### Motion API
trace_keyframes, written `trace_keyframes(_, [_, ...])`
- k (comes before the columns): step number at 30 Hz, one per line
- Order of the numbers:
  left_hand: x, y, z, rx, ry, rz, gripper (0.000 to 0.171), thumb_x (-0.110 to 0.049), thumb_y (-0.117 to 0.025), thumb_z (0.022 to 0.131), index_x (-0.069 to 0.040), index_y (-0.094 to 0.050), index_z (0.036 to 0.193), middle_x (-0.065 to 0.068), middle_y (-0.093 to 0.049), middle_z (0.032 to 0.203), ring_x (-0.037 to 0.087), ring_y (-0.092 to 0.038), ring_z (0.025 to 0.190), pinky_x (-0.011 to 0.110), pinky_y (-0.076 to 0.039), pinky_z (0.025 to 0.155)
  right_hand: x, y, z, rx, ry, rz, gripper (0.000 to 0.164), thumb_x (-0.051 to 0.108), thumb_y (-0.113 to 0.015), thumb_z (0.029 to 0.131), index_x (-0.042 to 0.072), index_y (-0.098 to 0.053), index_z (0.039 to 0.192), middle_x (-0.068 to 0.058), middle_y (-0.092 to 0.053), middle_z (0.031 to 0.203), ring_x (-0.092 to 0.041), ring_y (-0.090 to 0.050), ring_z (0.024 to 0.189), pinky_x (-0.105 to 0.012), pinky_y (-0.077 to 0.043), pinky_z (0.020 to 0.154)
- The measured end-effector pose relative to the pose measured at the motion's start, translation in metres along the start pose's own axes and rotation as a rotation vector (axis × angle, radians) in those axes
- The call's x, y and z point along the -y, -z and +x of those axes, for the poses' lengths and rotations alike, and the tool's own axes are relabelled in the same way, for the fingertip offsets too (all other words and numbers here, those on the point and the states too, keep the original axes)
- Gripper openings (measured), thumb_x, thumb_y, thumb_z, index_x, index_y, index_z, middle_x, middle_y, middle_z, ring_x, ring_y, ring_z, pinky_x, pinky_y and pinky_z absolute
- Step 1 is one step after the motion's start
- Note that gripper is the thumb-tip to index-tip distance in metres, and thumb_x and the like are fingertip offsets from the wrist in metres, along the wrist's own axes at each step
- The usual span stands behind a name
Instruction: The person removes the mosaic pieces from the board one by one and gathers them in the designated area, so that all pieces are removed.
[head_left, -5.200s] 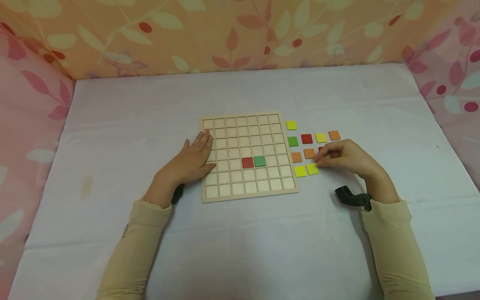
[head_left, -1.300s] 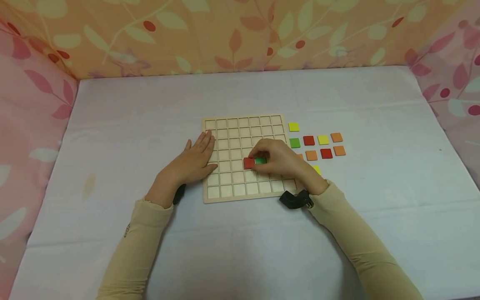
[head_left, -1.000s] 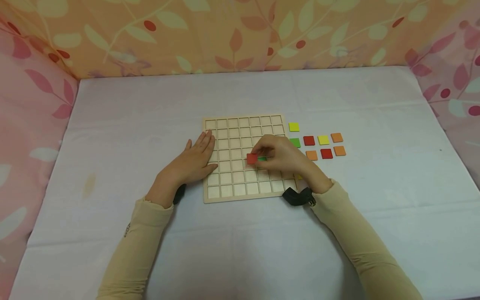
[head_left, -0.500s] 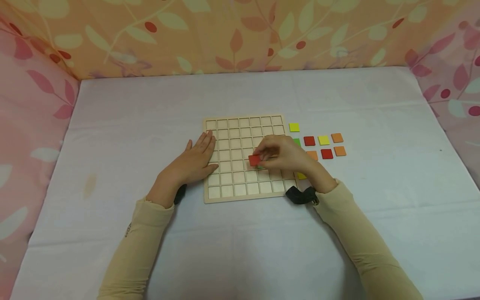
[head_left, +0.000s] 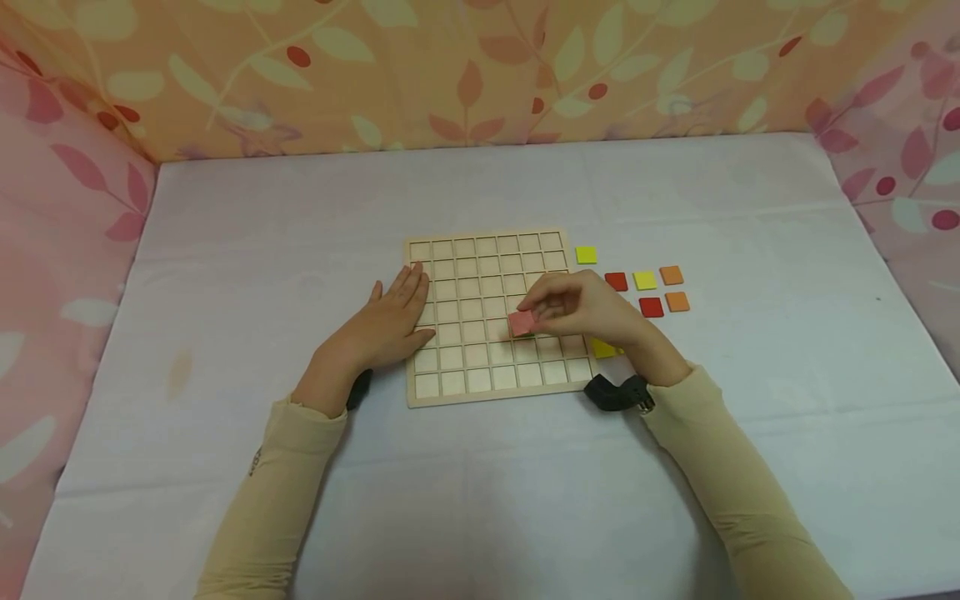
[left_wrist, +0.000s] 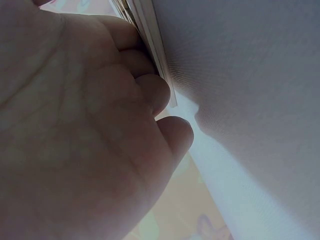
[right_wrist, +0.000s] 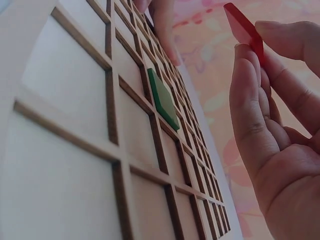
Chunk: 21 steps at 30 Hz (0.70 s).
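My left hand (head_left: 378, 325) rests with straight fingers on the left edge of a wooden grid board (head_left: 476, 356). Above the board, my right hand (head_left: 585, 308) pinches a red square tile (head_left: 521, 323) between thumb and fingertips. The right wrist view shows that red tile (right_wrist: 245, 30) tilted and raised well off the board. A green tile (right_wrist: 163, 100) sits in one of the board's cells; in the head view the red tile and right hand almost wholly cover it. Only the left palm and fingers against the board's edge appear in the left wrist view.
Loose tiles lie right of the board on white cloth: yellow (head_left: 587, 255), red (head_left: 615, 282), another yellow (head_left: 644, 280), orange ones (head_left: 671, 275) and a second red (head_left: 651, 307). Yellow tiles (head_left: 602, 348) are partly behind my right wrist. Patterned cloth walls (head_left: 480, 75) surround the table.
My right hand has come from the loose tiles to the board, picked the red tile out of its cell, and carried it slightly right, over the green tile. The left hand has stayed put.
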<state>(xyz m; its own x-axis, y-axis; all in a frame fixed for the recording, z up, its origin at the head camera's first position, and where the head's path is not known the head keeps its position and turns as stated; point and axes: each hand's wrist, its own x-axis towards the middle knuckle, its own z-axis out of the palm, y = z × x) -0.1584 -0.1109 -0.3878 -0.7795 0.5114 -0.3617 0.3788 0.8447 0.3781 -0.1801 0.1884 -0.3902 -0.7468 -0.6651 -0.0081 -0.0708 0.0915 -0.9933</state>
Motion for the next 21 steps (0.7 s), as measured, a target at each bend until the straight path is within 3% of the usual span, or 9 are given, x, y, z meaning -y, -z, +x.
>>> trace_keyframes(10, [0.0,0.0,0.0,0.004,-0.003,-0.003,0.075,-0.03,-0.046,0.099,0.007,-0.001,0.147,0.019,0.01,0.155,0.03,0.011,0.142,0.055,0.001,0.111,-0.004,0.01,-0.012,-0.025,0.006,0.04,0.027,-0.013,-0.07,0.077,-0.014,-0.064,0.103,-0.012,-0.062,0.1,-0.02,-0.062,0.086,-0.028,-0.053,0.077])
trace_keyframes(21, [0.001,0.0,0.0,0.009,0.005,-0.003,0.077,-0.03,-0.047,0.099,0.006,0.0,0.148,0.019,0.011,0.155,0.03,0.012,0.142,0.055,0.002,0.111,-0.004,0.022,-0.028,-0.091,-0.028,0.039,0.025,-0.012,-0.069,0.078,-0.009,-0.066,0.103,-0.01,-0.062,0.103,-0.017,-0.062,0.082,-0.025,-0.053,0.074])
